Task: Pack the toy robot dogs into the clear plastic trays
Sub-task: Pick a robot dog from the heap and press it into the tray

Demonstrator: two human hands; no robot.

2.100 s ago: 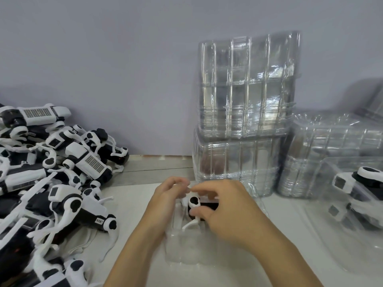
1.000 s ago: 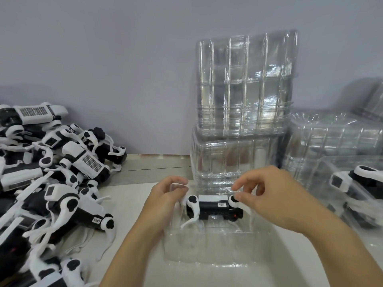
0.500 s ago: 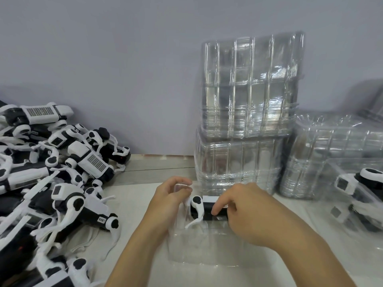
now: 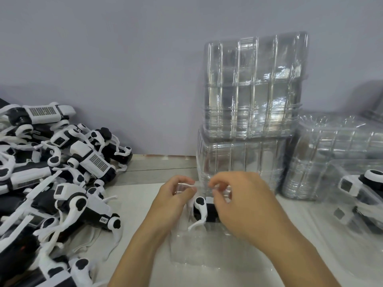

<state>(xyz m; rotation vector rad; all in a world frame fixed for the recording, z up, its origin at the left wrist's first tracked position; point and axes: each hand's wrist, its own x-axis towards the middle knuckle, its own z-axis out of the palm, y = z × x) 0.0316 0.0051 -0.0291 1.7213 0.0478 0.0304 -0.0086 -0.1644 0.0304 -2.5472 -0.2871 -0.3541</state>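
Note:
A black and white toy robot dog (image 4: pixel 204 212) lies on its side in a clear plastic tray (image 4: pixel 196 251) on the table in front of me. My left hand (image 4: pixel 176 201) pinches the tray's far left rim between thumb and curled fingers. My right hand (image 4: pixel 248 210) arches over the dog and hides its right half. Its thumb and forefinger pinch together at the tray's far rim, just above the dog's body. One white leg of the dog sticks out toward me.
A heap of toy robot dogs (image 4: pixel 68 183) fills the table's left side. Stacks of clear trays (image 4: pixel 250 104) stand against the wall behind my hands, with more (image 4: pixel 342 154) to the right. A packed tray with a dog (image 4: pixel 360 195) sits at far right.
My right hand left the dog's right end, came back over its body, and now its fingertips have lifted to the tray's far rim. My left hand stayed on the rim.

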